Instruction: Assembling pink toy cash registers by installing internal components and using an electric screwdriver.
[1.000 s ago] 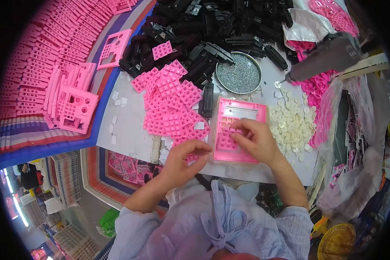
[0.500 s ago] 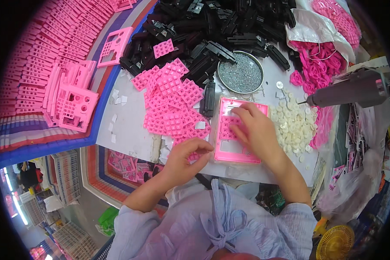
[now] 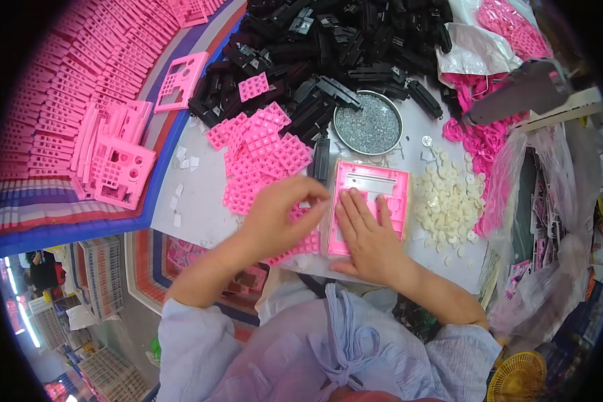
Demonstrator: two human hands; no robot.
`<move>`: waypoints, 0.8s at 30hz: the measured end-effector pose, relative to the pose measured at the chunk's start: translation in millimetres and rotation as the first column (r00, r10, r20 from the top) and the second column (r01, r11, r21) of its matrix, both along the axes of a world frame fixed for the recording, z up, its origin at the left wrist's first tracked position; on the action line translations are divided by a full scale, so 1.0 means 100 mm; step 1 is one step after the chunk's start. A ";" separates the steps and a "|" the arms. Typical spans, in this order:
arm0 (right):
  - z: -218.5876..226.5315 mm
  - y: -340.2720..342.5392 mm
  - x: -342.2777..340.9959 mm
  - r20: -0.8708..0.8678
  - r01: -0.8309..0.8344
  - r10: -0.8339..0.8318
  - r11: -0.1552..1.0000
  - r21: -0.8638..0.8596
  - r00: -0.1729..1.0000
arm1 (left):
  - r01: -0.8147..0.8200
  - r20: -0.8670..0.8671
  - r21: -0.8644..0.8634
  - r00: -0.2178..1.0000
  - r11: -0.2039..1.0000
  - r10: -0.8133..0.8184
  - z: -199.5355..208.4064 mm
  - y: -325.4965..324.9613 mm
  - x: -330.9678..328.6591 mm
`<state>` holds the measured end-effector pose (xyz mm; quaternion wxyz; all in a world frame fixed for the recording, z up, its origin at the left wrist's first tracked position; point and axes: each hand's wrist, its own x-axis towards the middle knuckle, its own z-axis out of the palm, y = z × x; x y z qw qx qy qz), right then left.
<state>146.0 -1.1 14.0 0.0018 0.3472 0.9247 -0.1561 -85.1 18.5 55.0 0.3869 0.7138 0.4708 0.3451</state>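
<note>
A pink plastic casing [image 3: 372, 168], shaped like an open shallow tray with a window slot near its far end, lies on the table in front of me. My right hand [image 3: 372, 241] rests flat on it, fingers stretched out over its inside and covering much of its near half. Just left of the casing hovers my left hand [image 3: 278, 214], loosely curled, with a gap between thumb and index finger and nothing visible in it. Below and beyond that hand lies a heap of pink rubber-like keypads [image 3: 254, 144]. A black oblong part [image 3: 321, 159] lies near its fingertips.
Black mechanism parts [image 3: 315, 40] are piled at the back, beside a round tin of small screws [image 3: 367, 124]. White discs [image 3: 449, 197] lie right of the casing. A grey electric screwdriver [image 3: 519, 94] hangs at the right. Stacked pink panels [image 3: 60, 107] fill the left.
My right hand has gone from bent fingers at the casing's far part to lying flat lower on it. My left hand has risen slightly away from me. The screwdriver has swung and shows farther back.
</note>
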 end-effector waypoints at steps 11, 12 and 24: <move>0.18 0.09 0.19 -0.344 0.080 -0.055 0.995 0.059 0.937 | 0.196 -0.737 0.264 0.673 0.944 0.066 -0.66 1.54 0.52; 0.21 0.12 0.31 -0.405 0.111 -0.084 0.993 0.044 0.911 | 0.214 -0.759 0.246 0.649 0.945 0.051 -0.73 1.53 0.55; 0.61 0.72 1.00 -0.823 0.526 -0.300 0.850 -0.002 0.482 | 0.320 -0.730 0.196 0.679 0.927 -0.080 -0.51 1.16 0.61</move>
